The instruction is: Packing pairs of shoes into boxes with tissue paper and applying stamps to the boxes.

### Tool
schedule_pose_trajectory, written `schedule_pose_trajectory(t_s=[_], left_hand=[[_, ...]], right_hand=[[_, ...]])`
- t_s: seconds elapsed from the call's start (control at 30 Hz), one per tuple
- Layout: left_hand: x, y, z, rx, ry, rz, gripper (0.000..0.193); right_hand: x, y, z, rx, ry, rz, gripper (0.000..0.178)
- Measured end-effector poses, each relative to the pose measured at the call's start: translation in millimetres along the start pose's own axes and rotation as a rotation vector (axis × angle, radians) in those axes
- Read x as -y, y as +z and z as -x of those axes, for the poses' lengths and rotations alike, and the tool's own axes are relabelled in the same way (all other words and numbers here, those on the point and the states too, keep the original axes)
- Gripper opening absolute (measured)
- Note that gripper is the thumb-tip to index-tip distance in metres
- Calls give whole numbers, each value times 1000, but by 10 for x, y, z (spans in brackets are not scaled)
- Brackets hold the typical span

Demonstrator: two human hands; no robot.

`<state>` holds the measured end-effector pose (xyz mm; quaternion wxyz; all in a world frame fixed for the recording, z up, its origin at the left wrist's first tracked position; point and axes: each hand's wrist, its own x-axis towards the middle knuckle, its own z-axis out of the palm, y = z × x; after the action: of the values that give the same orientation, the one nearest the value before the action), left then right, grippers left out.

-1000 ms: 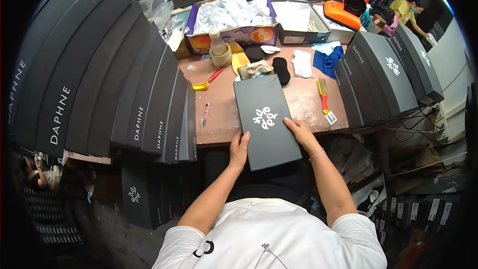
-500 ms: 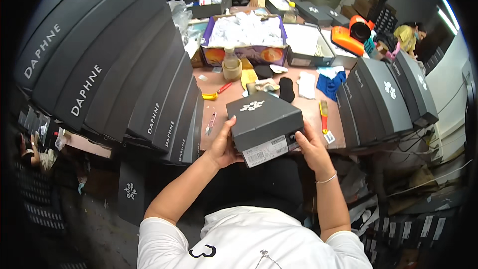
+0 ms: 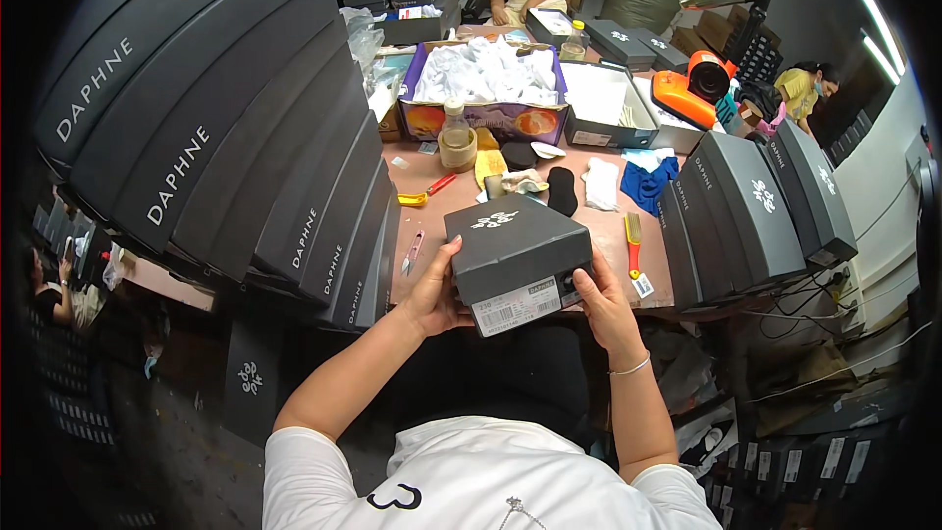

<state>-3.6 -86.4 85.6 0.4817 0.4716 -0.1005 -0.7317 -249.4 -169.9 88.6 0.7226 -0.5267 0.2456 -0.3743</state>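
Note:
A closed dark grey shoebox (image 3: pixel 520 253) with a pale logo on its lid is held between both hands at the table's near edge. Its end with a white label faces me, slightly tilted. My left hand (image 3: pixel 432 292) grips the left side, thumb up along the edge and fingers partly hidden beneath. Around the right end wraps my right hand (image 3: pixel 606 306), its thumb beside a dark round hole. Left of the box lie small thread snips (image 3: pixel 412 253); to the right is a brush (image 3: pixel 634 247) with a red and yellow handle.
Tall stacked shoeboxes (image 3: pixel 226 128) wall off the left; more shoeboxes (image 3: pixel 721 216) stand at right. Behind are a purple carton (image 3: pixel 481 120) of white paper, a jar (image 3: pixel 457 142), a blue cloth (image 3: pixel 650 184) and an orange device (image 3: pixel 684 100). Two people in yellow sit farther off.
The view has tilted up a little, showing more of the person across the table. Both hands keep hold of the shoebox, which has barely shifted.

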Motion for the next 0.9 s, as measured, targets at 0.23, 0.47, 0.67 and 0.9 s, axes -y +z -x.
schedule_pose_trajectory(t_s=[0.23, 0.47, 0.67, 0.9], left_hand=[[159, 29, 75, -90, 530, -298, 86], [174, 222, 60, -260, 1224, -655, 52], [472, 518, 401, -487, 1329, -485, 38], [156, 396, 396, -411, 1221, -465, 41]], right_hand=[[16, 45, -9, -38, -108, 211, 58], [-29, 104, -167, -81, -263, 418, 59], [326, 335, -188, -61, -246, 549, 51], [403, 365, -870, 15, -256, 581, 44]])
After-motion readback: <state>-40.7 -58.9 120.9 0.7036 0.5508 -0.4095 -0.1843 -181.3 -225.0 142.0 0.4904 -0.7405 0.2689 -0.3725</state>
